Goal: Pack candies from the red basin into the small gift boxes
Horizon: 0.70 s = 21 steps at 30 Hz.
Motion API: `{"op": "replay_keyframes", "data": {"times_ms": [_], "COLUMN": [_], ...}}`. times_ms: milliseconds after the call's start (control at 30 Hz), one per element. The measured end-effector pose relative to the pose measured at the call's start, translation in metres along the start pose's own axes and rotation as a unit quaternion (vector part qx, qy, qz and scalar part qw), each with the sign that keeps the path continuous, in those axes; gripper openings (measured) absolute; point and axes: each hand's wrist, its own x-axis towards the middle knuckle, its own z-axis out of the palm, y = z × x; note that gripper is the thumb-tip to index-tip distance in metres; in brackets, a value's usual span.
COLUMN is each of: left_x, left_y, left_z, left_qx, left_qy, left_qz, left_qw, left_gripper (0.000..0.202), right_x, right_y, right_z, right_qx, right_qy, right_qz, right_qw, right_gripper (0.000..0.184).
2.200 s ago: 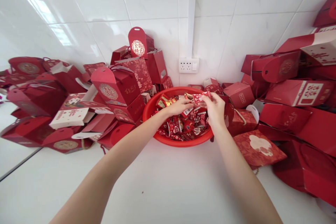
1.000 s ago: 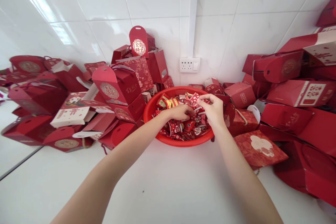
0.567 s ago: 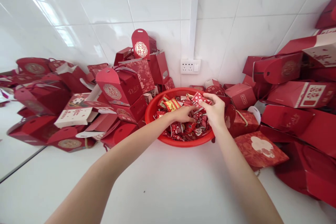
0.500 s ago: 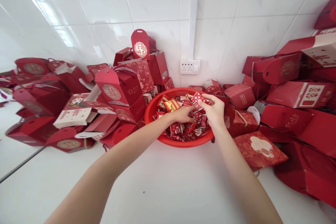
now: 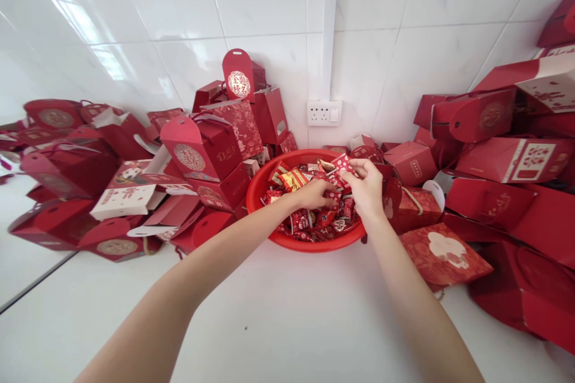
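Observation:
A round red plastic basket (image 5: 309,246) holds many small wrapped candies (image 5: 302,221), mostly red, with a gold-and-red one (image 5: 294,179) at the left. My right hand (image 5: 367,188) is over the basket's right side, thumb and fingers pinching a red candy with white dots (image 5: 342,163). Inside the basket, my left hand (image 5: 314,194) has its fingers bent down among the candies. A red dotted wrapper shows at its fingertips, partly covered by them, and the fingers look closed on it.
Red gift boxes (image 5: 202,149) are piled left of the basket, and more red boxes (image 5: 494,161) are stacked on the right. Behind stands a white tiled wall with a socket (image 5: 324,113). The white tabletop (image 5: 278,317) extends in front.
My left fingers have drawn in slightly, and a dotted wrapper now shows at their tips. The dotted candy in my right hand has turned a little. The basket and boxes stay put.

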Motion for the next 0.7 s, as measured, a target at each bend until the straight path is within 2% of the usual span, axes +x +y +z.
{"op": "replay_keyframes", "data": {"times_ms": [300,533,700], "left_x": [-0.0036,-0.0026,-0.0023], "left_y": [0.0049,0.0055,0.001], "left_z": [-0.0079,-0.0016,-0.0004], "left_qx": [0.036,0.026,0.027], "left_qy": [0.033,-0.023,-0.025], "left_qz": [-0.018,-0.016,0.023], "left_qw": [0.999,0.999,0.999], "left_gripper": [0.012,0.017,0.023], "right_x": [0.0015,0.0016,0.0007], "right_y": [0.0023,0.0038,0.0019], "right_z": [-0.0003,0.0001,0.0002], "right_qx": [0.007,-0.002,0.0], "right_qy": [-0.008,-0.006,-0.016], "right_qz": [-0.005,-0.007,-0.018], "right_qw": [1.0,1.0,1.0], "right_gripper": [0.03,0.028,0.028]}}
